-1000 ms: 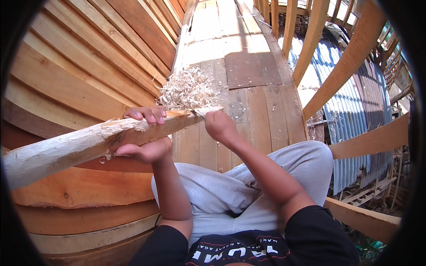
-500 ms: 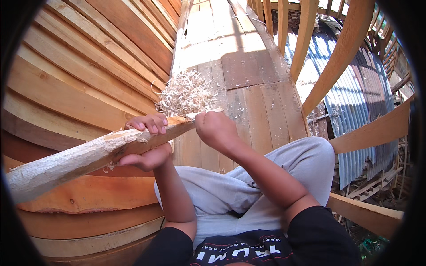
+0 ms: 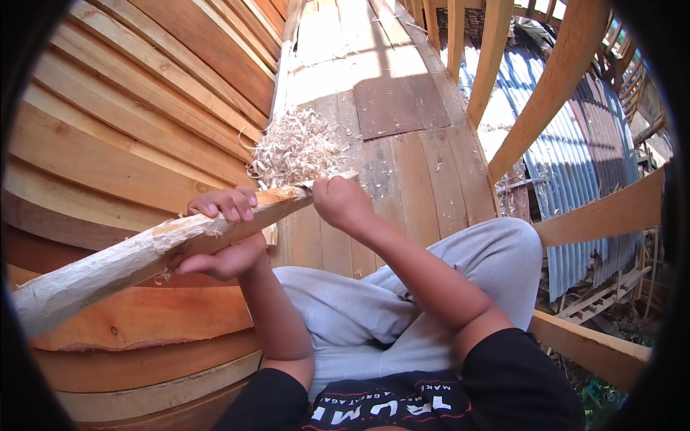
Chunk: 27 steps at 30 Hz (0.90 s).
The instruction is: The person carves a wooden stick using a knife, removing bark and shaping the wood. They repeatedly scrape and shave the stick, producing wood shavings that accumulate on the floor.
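Note:
A long, roughly hewn piece of pale wood slants from the lower left up to the middle. My left hand is closed around it, fingers over the top and thumb and palm below. Close to the wood's narrower far end, my right hand is a fist. It appears to grip a knife; only a short strip of metal shows against the wood, and the handle is hidden in my fingers. Beyond the hands lies a heap of curled wood shavings.
Curved wooden planks form a wall on the left. The plank floor stretches ahead, sunlit at the far end. Upright wooden ribs stand on the right, with corrugated metal sheets behind them. My crossed legs are below my hands.
Both hands and the wood have shifted slightly to the left in view. My hold on the wood and my right fist look the same.

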### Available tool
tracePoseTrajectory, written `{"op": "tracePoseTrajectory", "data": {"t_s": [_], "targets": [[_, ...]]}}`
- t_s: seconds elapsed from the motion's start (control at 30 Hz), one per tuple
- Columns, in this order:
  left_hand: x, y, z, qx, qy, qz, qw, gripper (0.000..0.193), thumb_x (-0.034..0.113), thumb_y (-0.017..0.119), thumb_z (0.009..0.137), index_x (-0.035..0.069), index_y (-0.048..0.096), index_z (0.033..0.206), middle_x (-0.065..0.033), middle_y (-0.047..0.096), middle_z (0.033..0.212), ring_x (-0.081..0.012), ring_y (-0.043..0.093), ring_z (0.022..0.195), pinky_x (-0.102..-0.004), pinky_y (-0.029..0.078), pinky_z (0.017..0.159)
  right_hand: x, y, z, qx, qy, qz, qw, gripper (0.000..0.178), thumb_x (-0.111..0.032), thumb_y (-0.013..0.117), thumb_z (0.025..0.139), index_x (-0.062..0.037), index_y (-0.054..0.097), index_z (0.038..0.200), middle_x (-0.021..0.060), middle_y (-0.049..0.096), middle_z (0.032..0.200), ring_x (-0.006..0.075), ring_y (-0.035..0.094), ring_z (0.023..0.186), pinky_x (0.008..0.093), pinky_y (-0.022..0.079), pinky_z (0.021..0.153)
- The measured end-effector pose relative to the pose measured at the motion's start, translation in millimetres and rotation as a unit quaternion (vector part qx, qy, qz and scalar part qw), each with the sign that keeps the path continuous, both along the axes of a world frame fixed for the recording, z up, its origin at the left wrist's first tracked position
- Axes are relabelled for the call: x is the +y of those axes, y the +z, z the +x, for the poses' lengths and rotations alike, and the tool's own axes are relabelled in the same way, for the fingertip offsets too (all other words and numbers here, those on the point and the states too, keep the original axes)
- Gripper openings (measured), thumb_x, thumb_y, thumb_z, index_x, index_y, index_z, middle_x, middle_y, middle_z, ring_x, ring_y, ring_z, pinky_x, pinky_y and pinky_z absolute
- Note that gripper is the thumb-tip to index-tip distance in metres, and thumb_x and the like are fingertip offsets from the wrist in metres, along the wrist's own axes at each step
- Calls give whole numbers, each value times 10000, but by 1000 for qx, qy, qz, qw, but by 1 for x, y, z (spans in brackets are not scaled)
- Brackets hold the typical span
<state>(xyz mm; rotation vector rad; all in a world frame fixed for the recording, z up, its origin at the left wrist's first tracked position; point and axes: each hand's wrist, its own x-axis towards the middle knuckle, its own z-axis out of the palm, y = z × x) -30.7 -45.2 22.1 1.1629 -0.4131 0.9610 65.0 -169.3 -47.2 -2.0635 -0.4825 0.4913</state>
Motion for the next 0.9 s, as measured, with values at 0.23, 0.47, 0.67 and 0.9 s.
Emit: {"op": "tracePoseTrajectory", "data": {"t_s": [0.23, 0.47, 0.67, 0.9], "targets": [[3, 1, -2, -4, -18, 17, 1000, 839, 908, 381, 705, 115, 488, 958, -20, 477, 737, -161, 445, 642, -360, 362, 690, -11, 24, -5, -13, 3, -21, 1000, 524, -341, 349, 920, 51, 684, 829, 282, 659, 869, 450, 638, 871, 514, 485, 836], [9, 7, 0, -7, -18, 20, 1000, 833, 899, 403, 708, 109, 485, 961, -20, 487, 737, -157, 454, 653, -362, 364, 701, -9, 2, 5, -5, 46, -29, 999, 535, -347, 329, 926, 49, 681, 853, 287, 656, 891, 459, 633, 868, 516, 481, 841], [17, 6, 0, -2, 35, -52, 998, 819, 898, 406, 706, 119, 481, 949, -19, 486, 717, -153, 454, 646, -348, 357, 704, 10, -24, 2, 1, 1, 5, 1000, 550, -340, 316, 926, 55, 669, 780, 299, 646, 845, 468, 629, 848, 535, 474, 828], [37, 2, -11, -4, -10, -22, 1000, 808, 895, 406, 711, 124, 480, 941, -13, 506, 724, -151, 475, 646, -351, 356, 705, 7, 22, -13, -9, 37, -6, 999, 541, -329, 331, 927, 55, 673, 758, 294, 646, 810, 469, 632, 815, 531, 487, 800]]}}
